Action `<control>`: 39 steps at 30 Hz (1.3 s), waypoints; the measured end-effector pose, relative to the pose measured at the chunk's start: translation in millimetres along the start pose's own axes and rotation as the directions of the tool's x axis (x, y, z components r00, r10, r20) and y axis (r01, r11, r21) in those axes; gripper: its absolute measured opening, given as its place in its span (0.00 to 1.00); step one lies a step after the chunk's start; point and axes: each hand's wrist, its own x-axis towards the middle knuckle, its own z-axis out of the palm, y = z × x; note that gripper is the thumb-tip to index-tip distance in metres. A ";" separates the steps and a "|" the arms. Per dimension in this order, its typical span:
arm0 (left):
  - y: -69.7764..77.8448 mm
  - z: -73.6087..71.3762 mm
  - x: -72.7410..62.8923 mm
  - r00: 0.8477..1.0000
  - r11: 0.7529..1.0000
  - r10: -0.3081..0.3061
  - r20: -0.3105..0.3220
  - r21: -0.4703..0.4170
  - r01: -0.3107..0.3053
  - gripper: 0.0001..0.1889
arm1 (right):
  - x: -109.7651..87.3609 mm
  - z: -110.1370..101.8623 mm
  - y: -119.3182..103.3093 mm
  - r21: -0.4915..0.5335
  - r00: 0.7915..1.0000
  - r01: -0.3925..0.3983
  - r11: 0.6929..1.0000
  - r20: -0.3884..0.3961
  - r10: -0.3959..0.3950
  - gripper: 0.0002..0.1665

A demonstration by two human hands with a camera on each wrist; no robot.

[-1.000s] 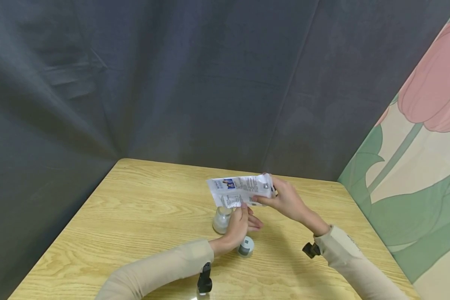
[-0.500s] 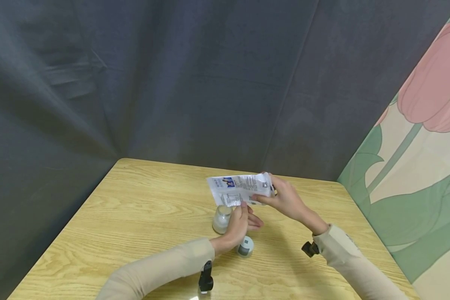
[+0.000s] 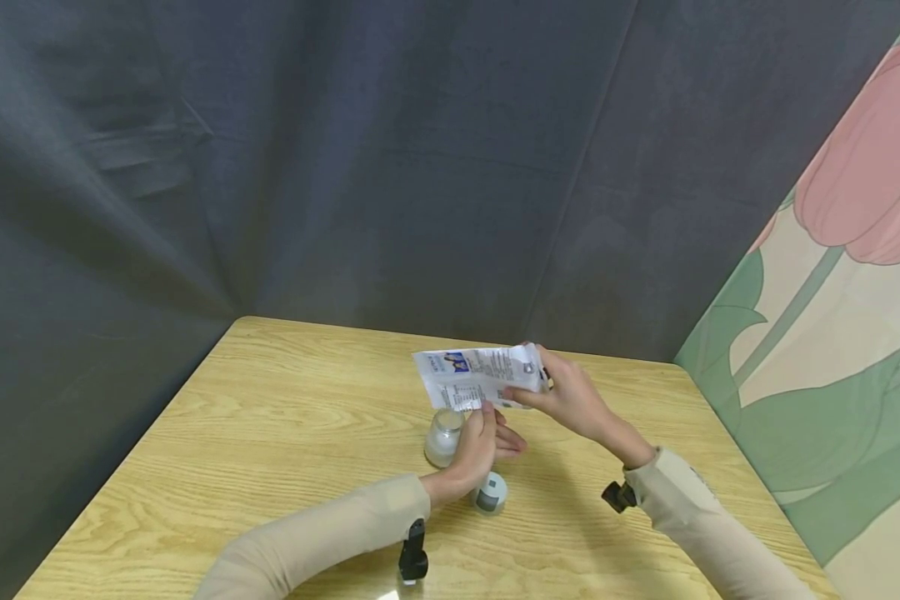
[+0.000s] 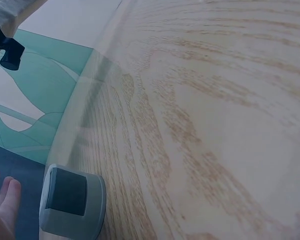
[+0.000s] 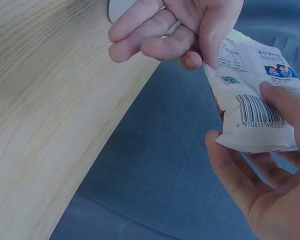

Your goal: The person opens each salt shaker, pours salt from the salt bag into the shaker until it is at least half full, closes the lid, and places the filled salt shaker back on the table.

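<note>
The white pouch (image 3: 480, 377) is up near the jar (image 3: 442, 442), above the worktop (image 3: 270, 417). Probably light, limp and slick, it suits gripping at its right end, where the right hand (image 3: 576, 402) holds it; the left hand (image 3: 477, 450) pinches its near edge.

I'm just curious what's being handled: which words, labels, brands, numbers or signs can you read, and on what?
"6 970855 690203": under the barcode on the bag.
Too small or blurred: all other print on the bag.
No readable text: the jar; the white container with the dark patch.
</note>
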 end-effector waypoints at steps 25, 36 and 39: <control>0.0 1.3 -0.5 1.000 1.000 -0.010 -0.005 -0.024 0.010 0.25 | 0.6 -1.3 -0.8 -0.019 1.000 -0.011 1.000 0.005 0.011 0.28; -0.6 3.4 2.9 1.000 1.000 -0.001 -0.015 -0.012 0.001 0.25 | 2.0 -2.5 -0.2 -0.030 1.000 -0.003 1.000 0.005 0.003 0.28; 0.6 3.8 2.2 1.000 1.000 0.010 -0.012 -0.011 -0.011 0.23 | 2.0 -3.1 -0.8 -0.031 1.000 0.000 1.000 0.007 0.001 0.28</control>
